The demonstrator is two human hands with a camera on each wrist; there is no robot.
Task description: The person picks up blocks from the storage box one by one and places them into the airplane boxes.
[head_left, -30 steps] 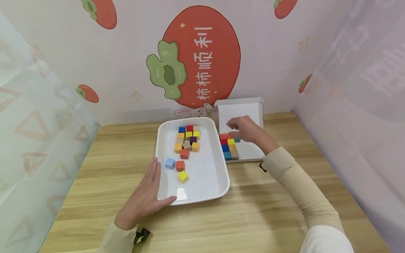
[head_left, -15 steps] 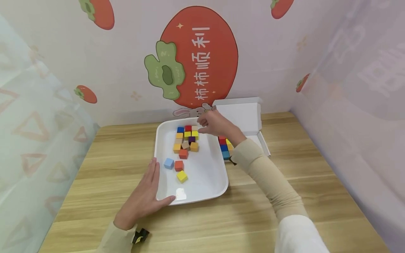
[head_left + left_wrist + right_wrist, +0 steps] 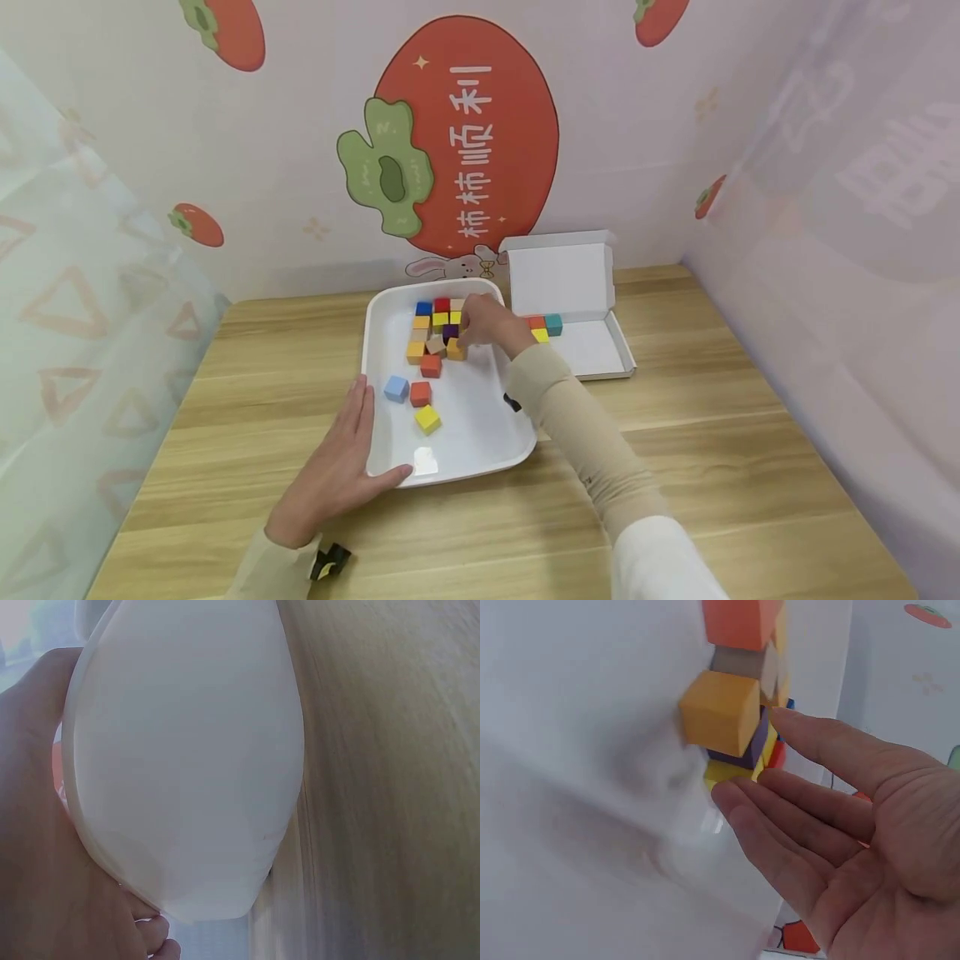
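Observation:
In the head view, my left hand (image 3: 335,462) rests against the near left corner of the white tray (image 3: 480,450), fingers straight along its left side and thumb over the near rim. The left wrist view shows the tray's outer wall (image 3: 187,750) beside that hand. Inside the tray, my right hand (image 3: 491,323) reaches over the far group of wooden cubes. In the right wrist view its extended fingers are near a yellow cube (image 3: 724,771), a purple cube (image 3: 744,752) and an orange cube (image 3: 720,712). No cube shows between thumb and fingers.
A white box (image 3: 596,354) with its lid raised stands right of the tray, with several cubes at its left side. Nearer in the tray lie a light blue cube (image 3: 397,388), a red cube (image 3: 421,393) and a yellow cube (image 3: 428,419). Patterned cloth walls surround the wooden table (image 3: 225,400).
My right hand has moved left from over the white box, across the tray's right rim, and down to the far cubes. My left hand stays at the tray's corner.

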